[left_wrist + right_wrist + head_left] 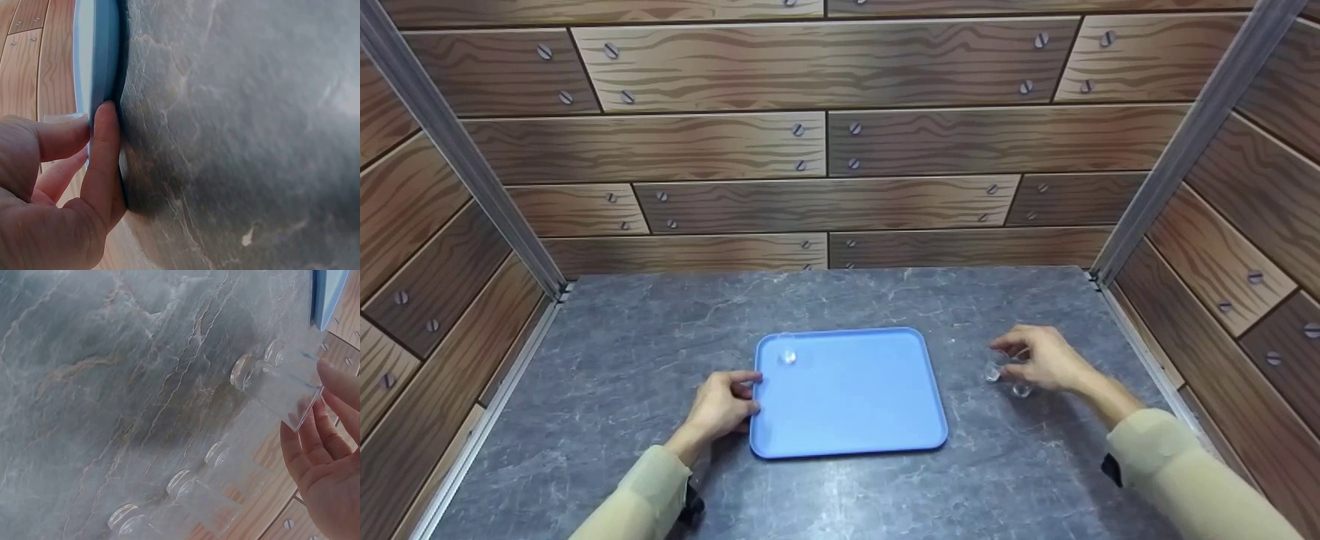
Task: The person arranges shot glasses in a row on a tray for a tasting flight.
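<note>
My left hand (721, 405) holds the left edge of a light blue tray (847, 397). In the left wrist view, one finger lies along the tray's outer wall (105, 56) and another digit meets its rim. Right of the tray, my right hand (1044, 358) grips a small clear shot glass (275, 391) by its rim, thumb on one side and fingers on the other. The glass stands upright, its base on or very close to the table. Just behind it is a second clear glass (275, 353). Another clear glass (787, 354) stands on the tray near its back left corner.
More clear glasses (205, 498) stand near the right hand, mostly hidden by it in the head view. The grey marbled table (660, 322) meets wood-patterned walls (825, 67) at the back and sides, with metal posts (1185, 135) at the corners.
</note>
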Action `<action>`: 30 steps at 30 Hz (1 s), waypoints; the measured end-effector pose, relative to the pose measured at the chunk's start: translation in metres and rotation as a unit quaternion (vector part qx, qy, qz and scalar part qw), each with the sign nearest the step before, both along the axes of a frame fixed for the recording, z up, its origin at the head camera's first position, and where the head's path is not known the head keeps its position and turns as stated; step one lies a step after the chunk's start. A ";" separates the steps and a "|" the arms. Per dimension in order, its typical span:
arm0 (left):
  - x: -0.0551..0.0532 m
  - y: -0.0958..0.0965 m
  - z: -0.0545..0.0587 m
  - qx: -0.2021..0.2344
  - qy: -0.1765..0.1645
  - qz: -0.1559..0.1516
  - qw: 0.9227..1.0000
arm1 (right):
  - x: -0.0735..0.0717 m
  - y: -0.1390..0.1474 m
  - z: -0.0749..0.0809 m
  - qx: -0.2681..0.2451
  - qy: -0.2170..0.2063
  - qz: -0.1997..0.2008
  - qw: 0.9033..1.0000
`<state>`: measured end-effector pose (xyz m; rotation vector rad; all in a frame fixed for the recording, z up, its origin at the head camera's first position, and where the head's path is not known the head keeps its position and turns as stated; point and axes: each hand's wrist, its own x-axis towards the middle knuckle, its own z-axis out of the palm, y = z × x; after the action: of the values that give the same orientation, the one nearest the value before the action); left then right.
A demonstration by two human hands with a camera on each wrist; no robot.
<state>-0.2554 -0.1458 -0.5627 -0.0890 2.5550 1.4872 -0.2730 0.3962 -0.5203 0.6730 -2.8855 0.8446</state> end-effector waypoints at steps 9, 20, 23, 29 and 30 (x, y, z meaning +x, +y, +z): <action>0.000 0.000 -0.002 0.005 0.001 0.001 1.000 | -0.002 -0.004 0.002 0.003 -0.001 -0.004 1.000; 0.002 -0.001 -0.002 0.008 0.000 0.004 1.000 | -0.016 -0.044 0.009 -0.039 0.010 0.003 0.999; 0.002 0.000 -0.001 0.009 -0.003 0.003 1.000 | -0.021 -0.059 0.009 -0.048 0.016 0.014 0.999; 0.002 0.000 0.001 0.004 0.000 0.001 1.000 | -0.032 -0.093 0.008 -0.078 0.015 0.024 0.997; 0.002 0.000 0.001 0.006 0.000 0.000 1.000 | -0.034 -0.099 0.008 -0.082 0.014 0.024 0.996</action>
<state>-0.2533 -0.1457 -0.5616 -0.0865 2.5470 1.5018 -0.3069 0.2974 -0.5119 0.7313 -2.7463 1.0562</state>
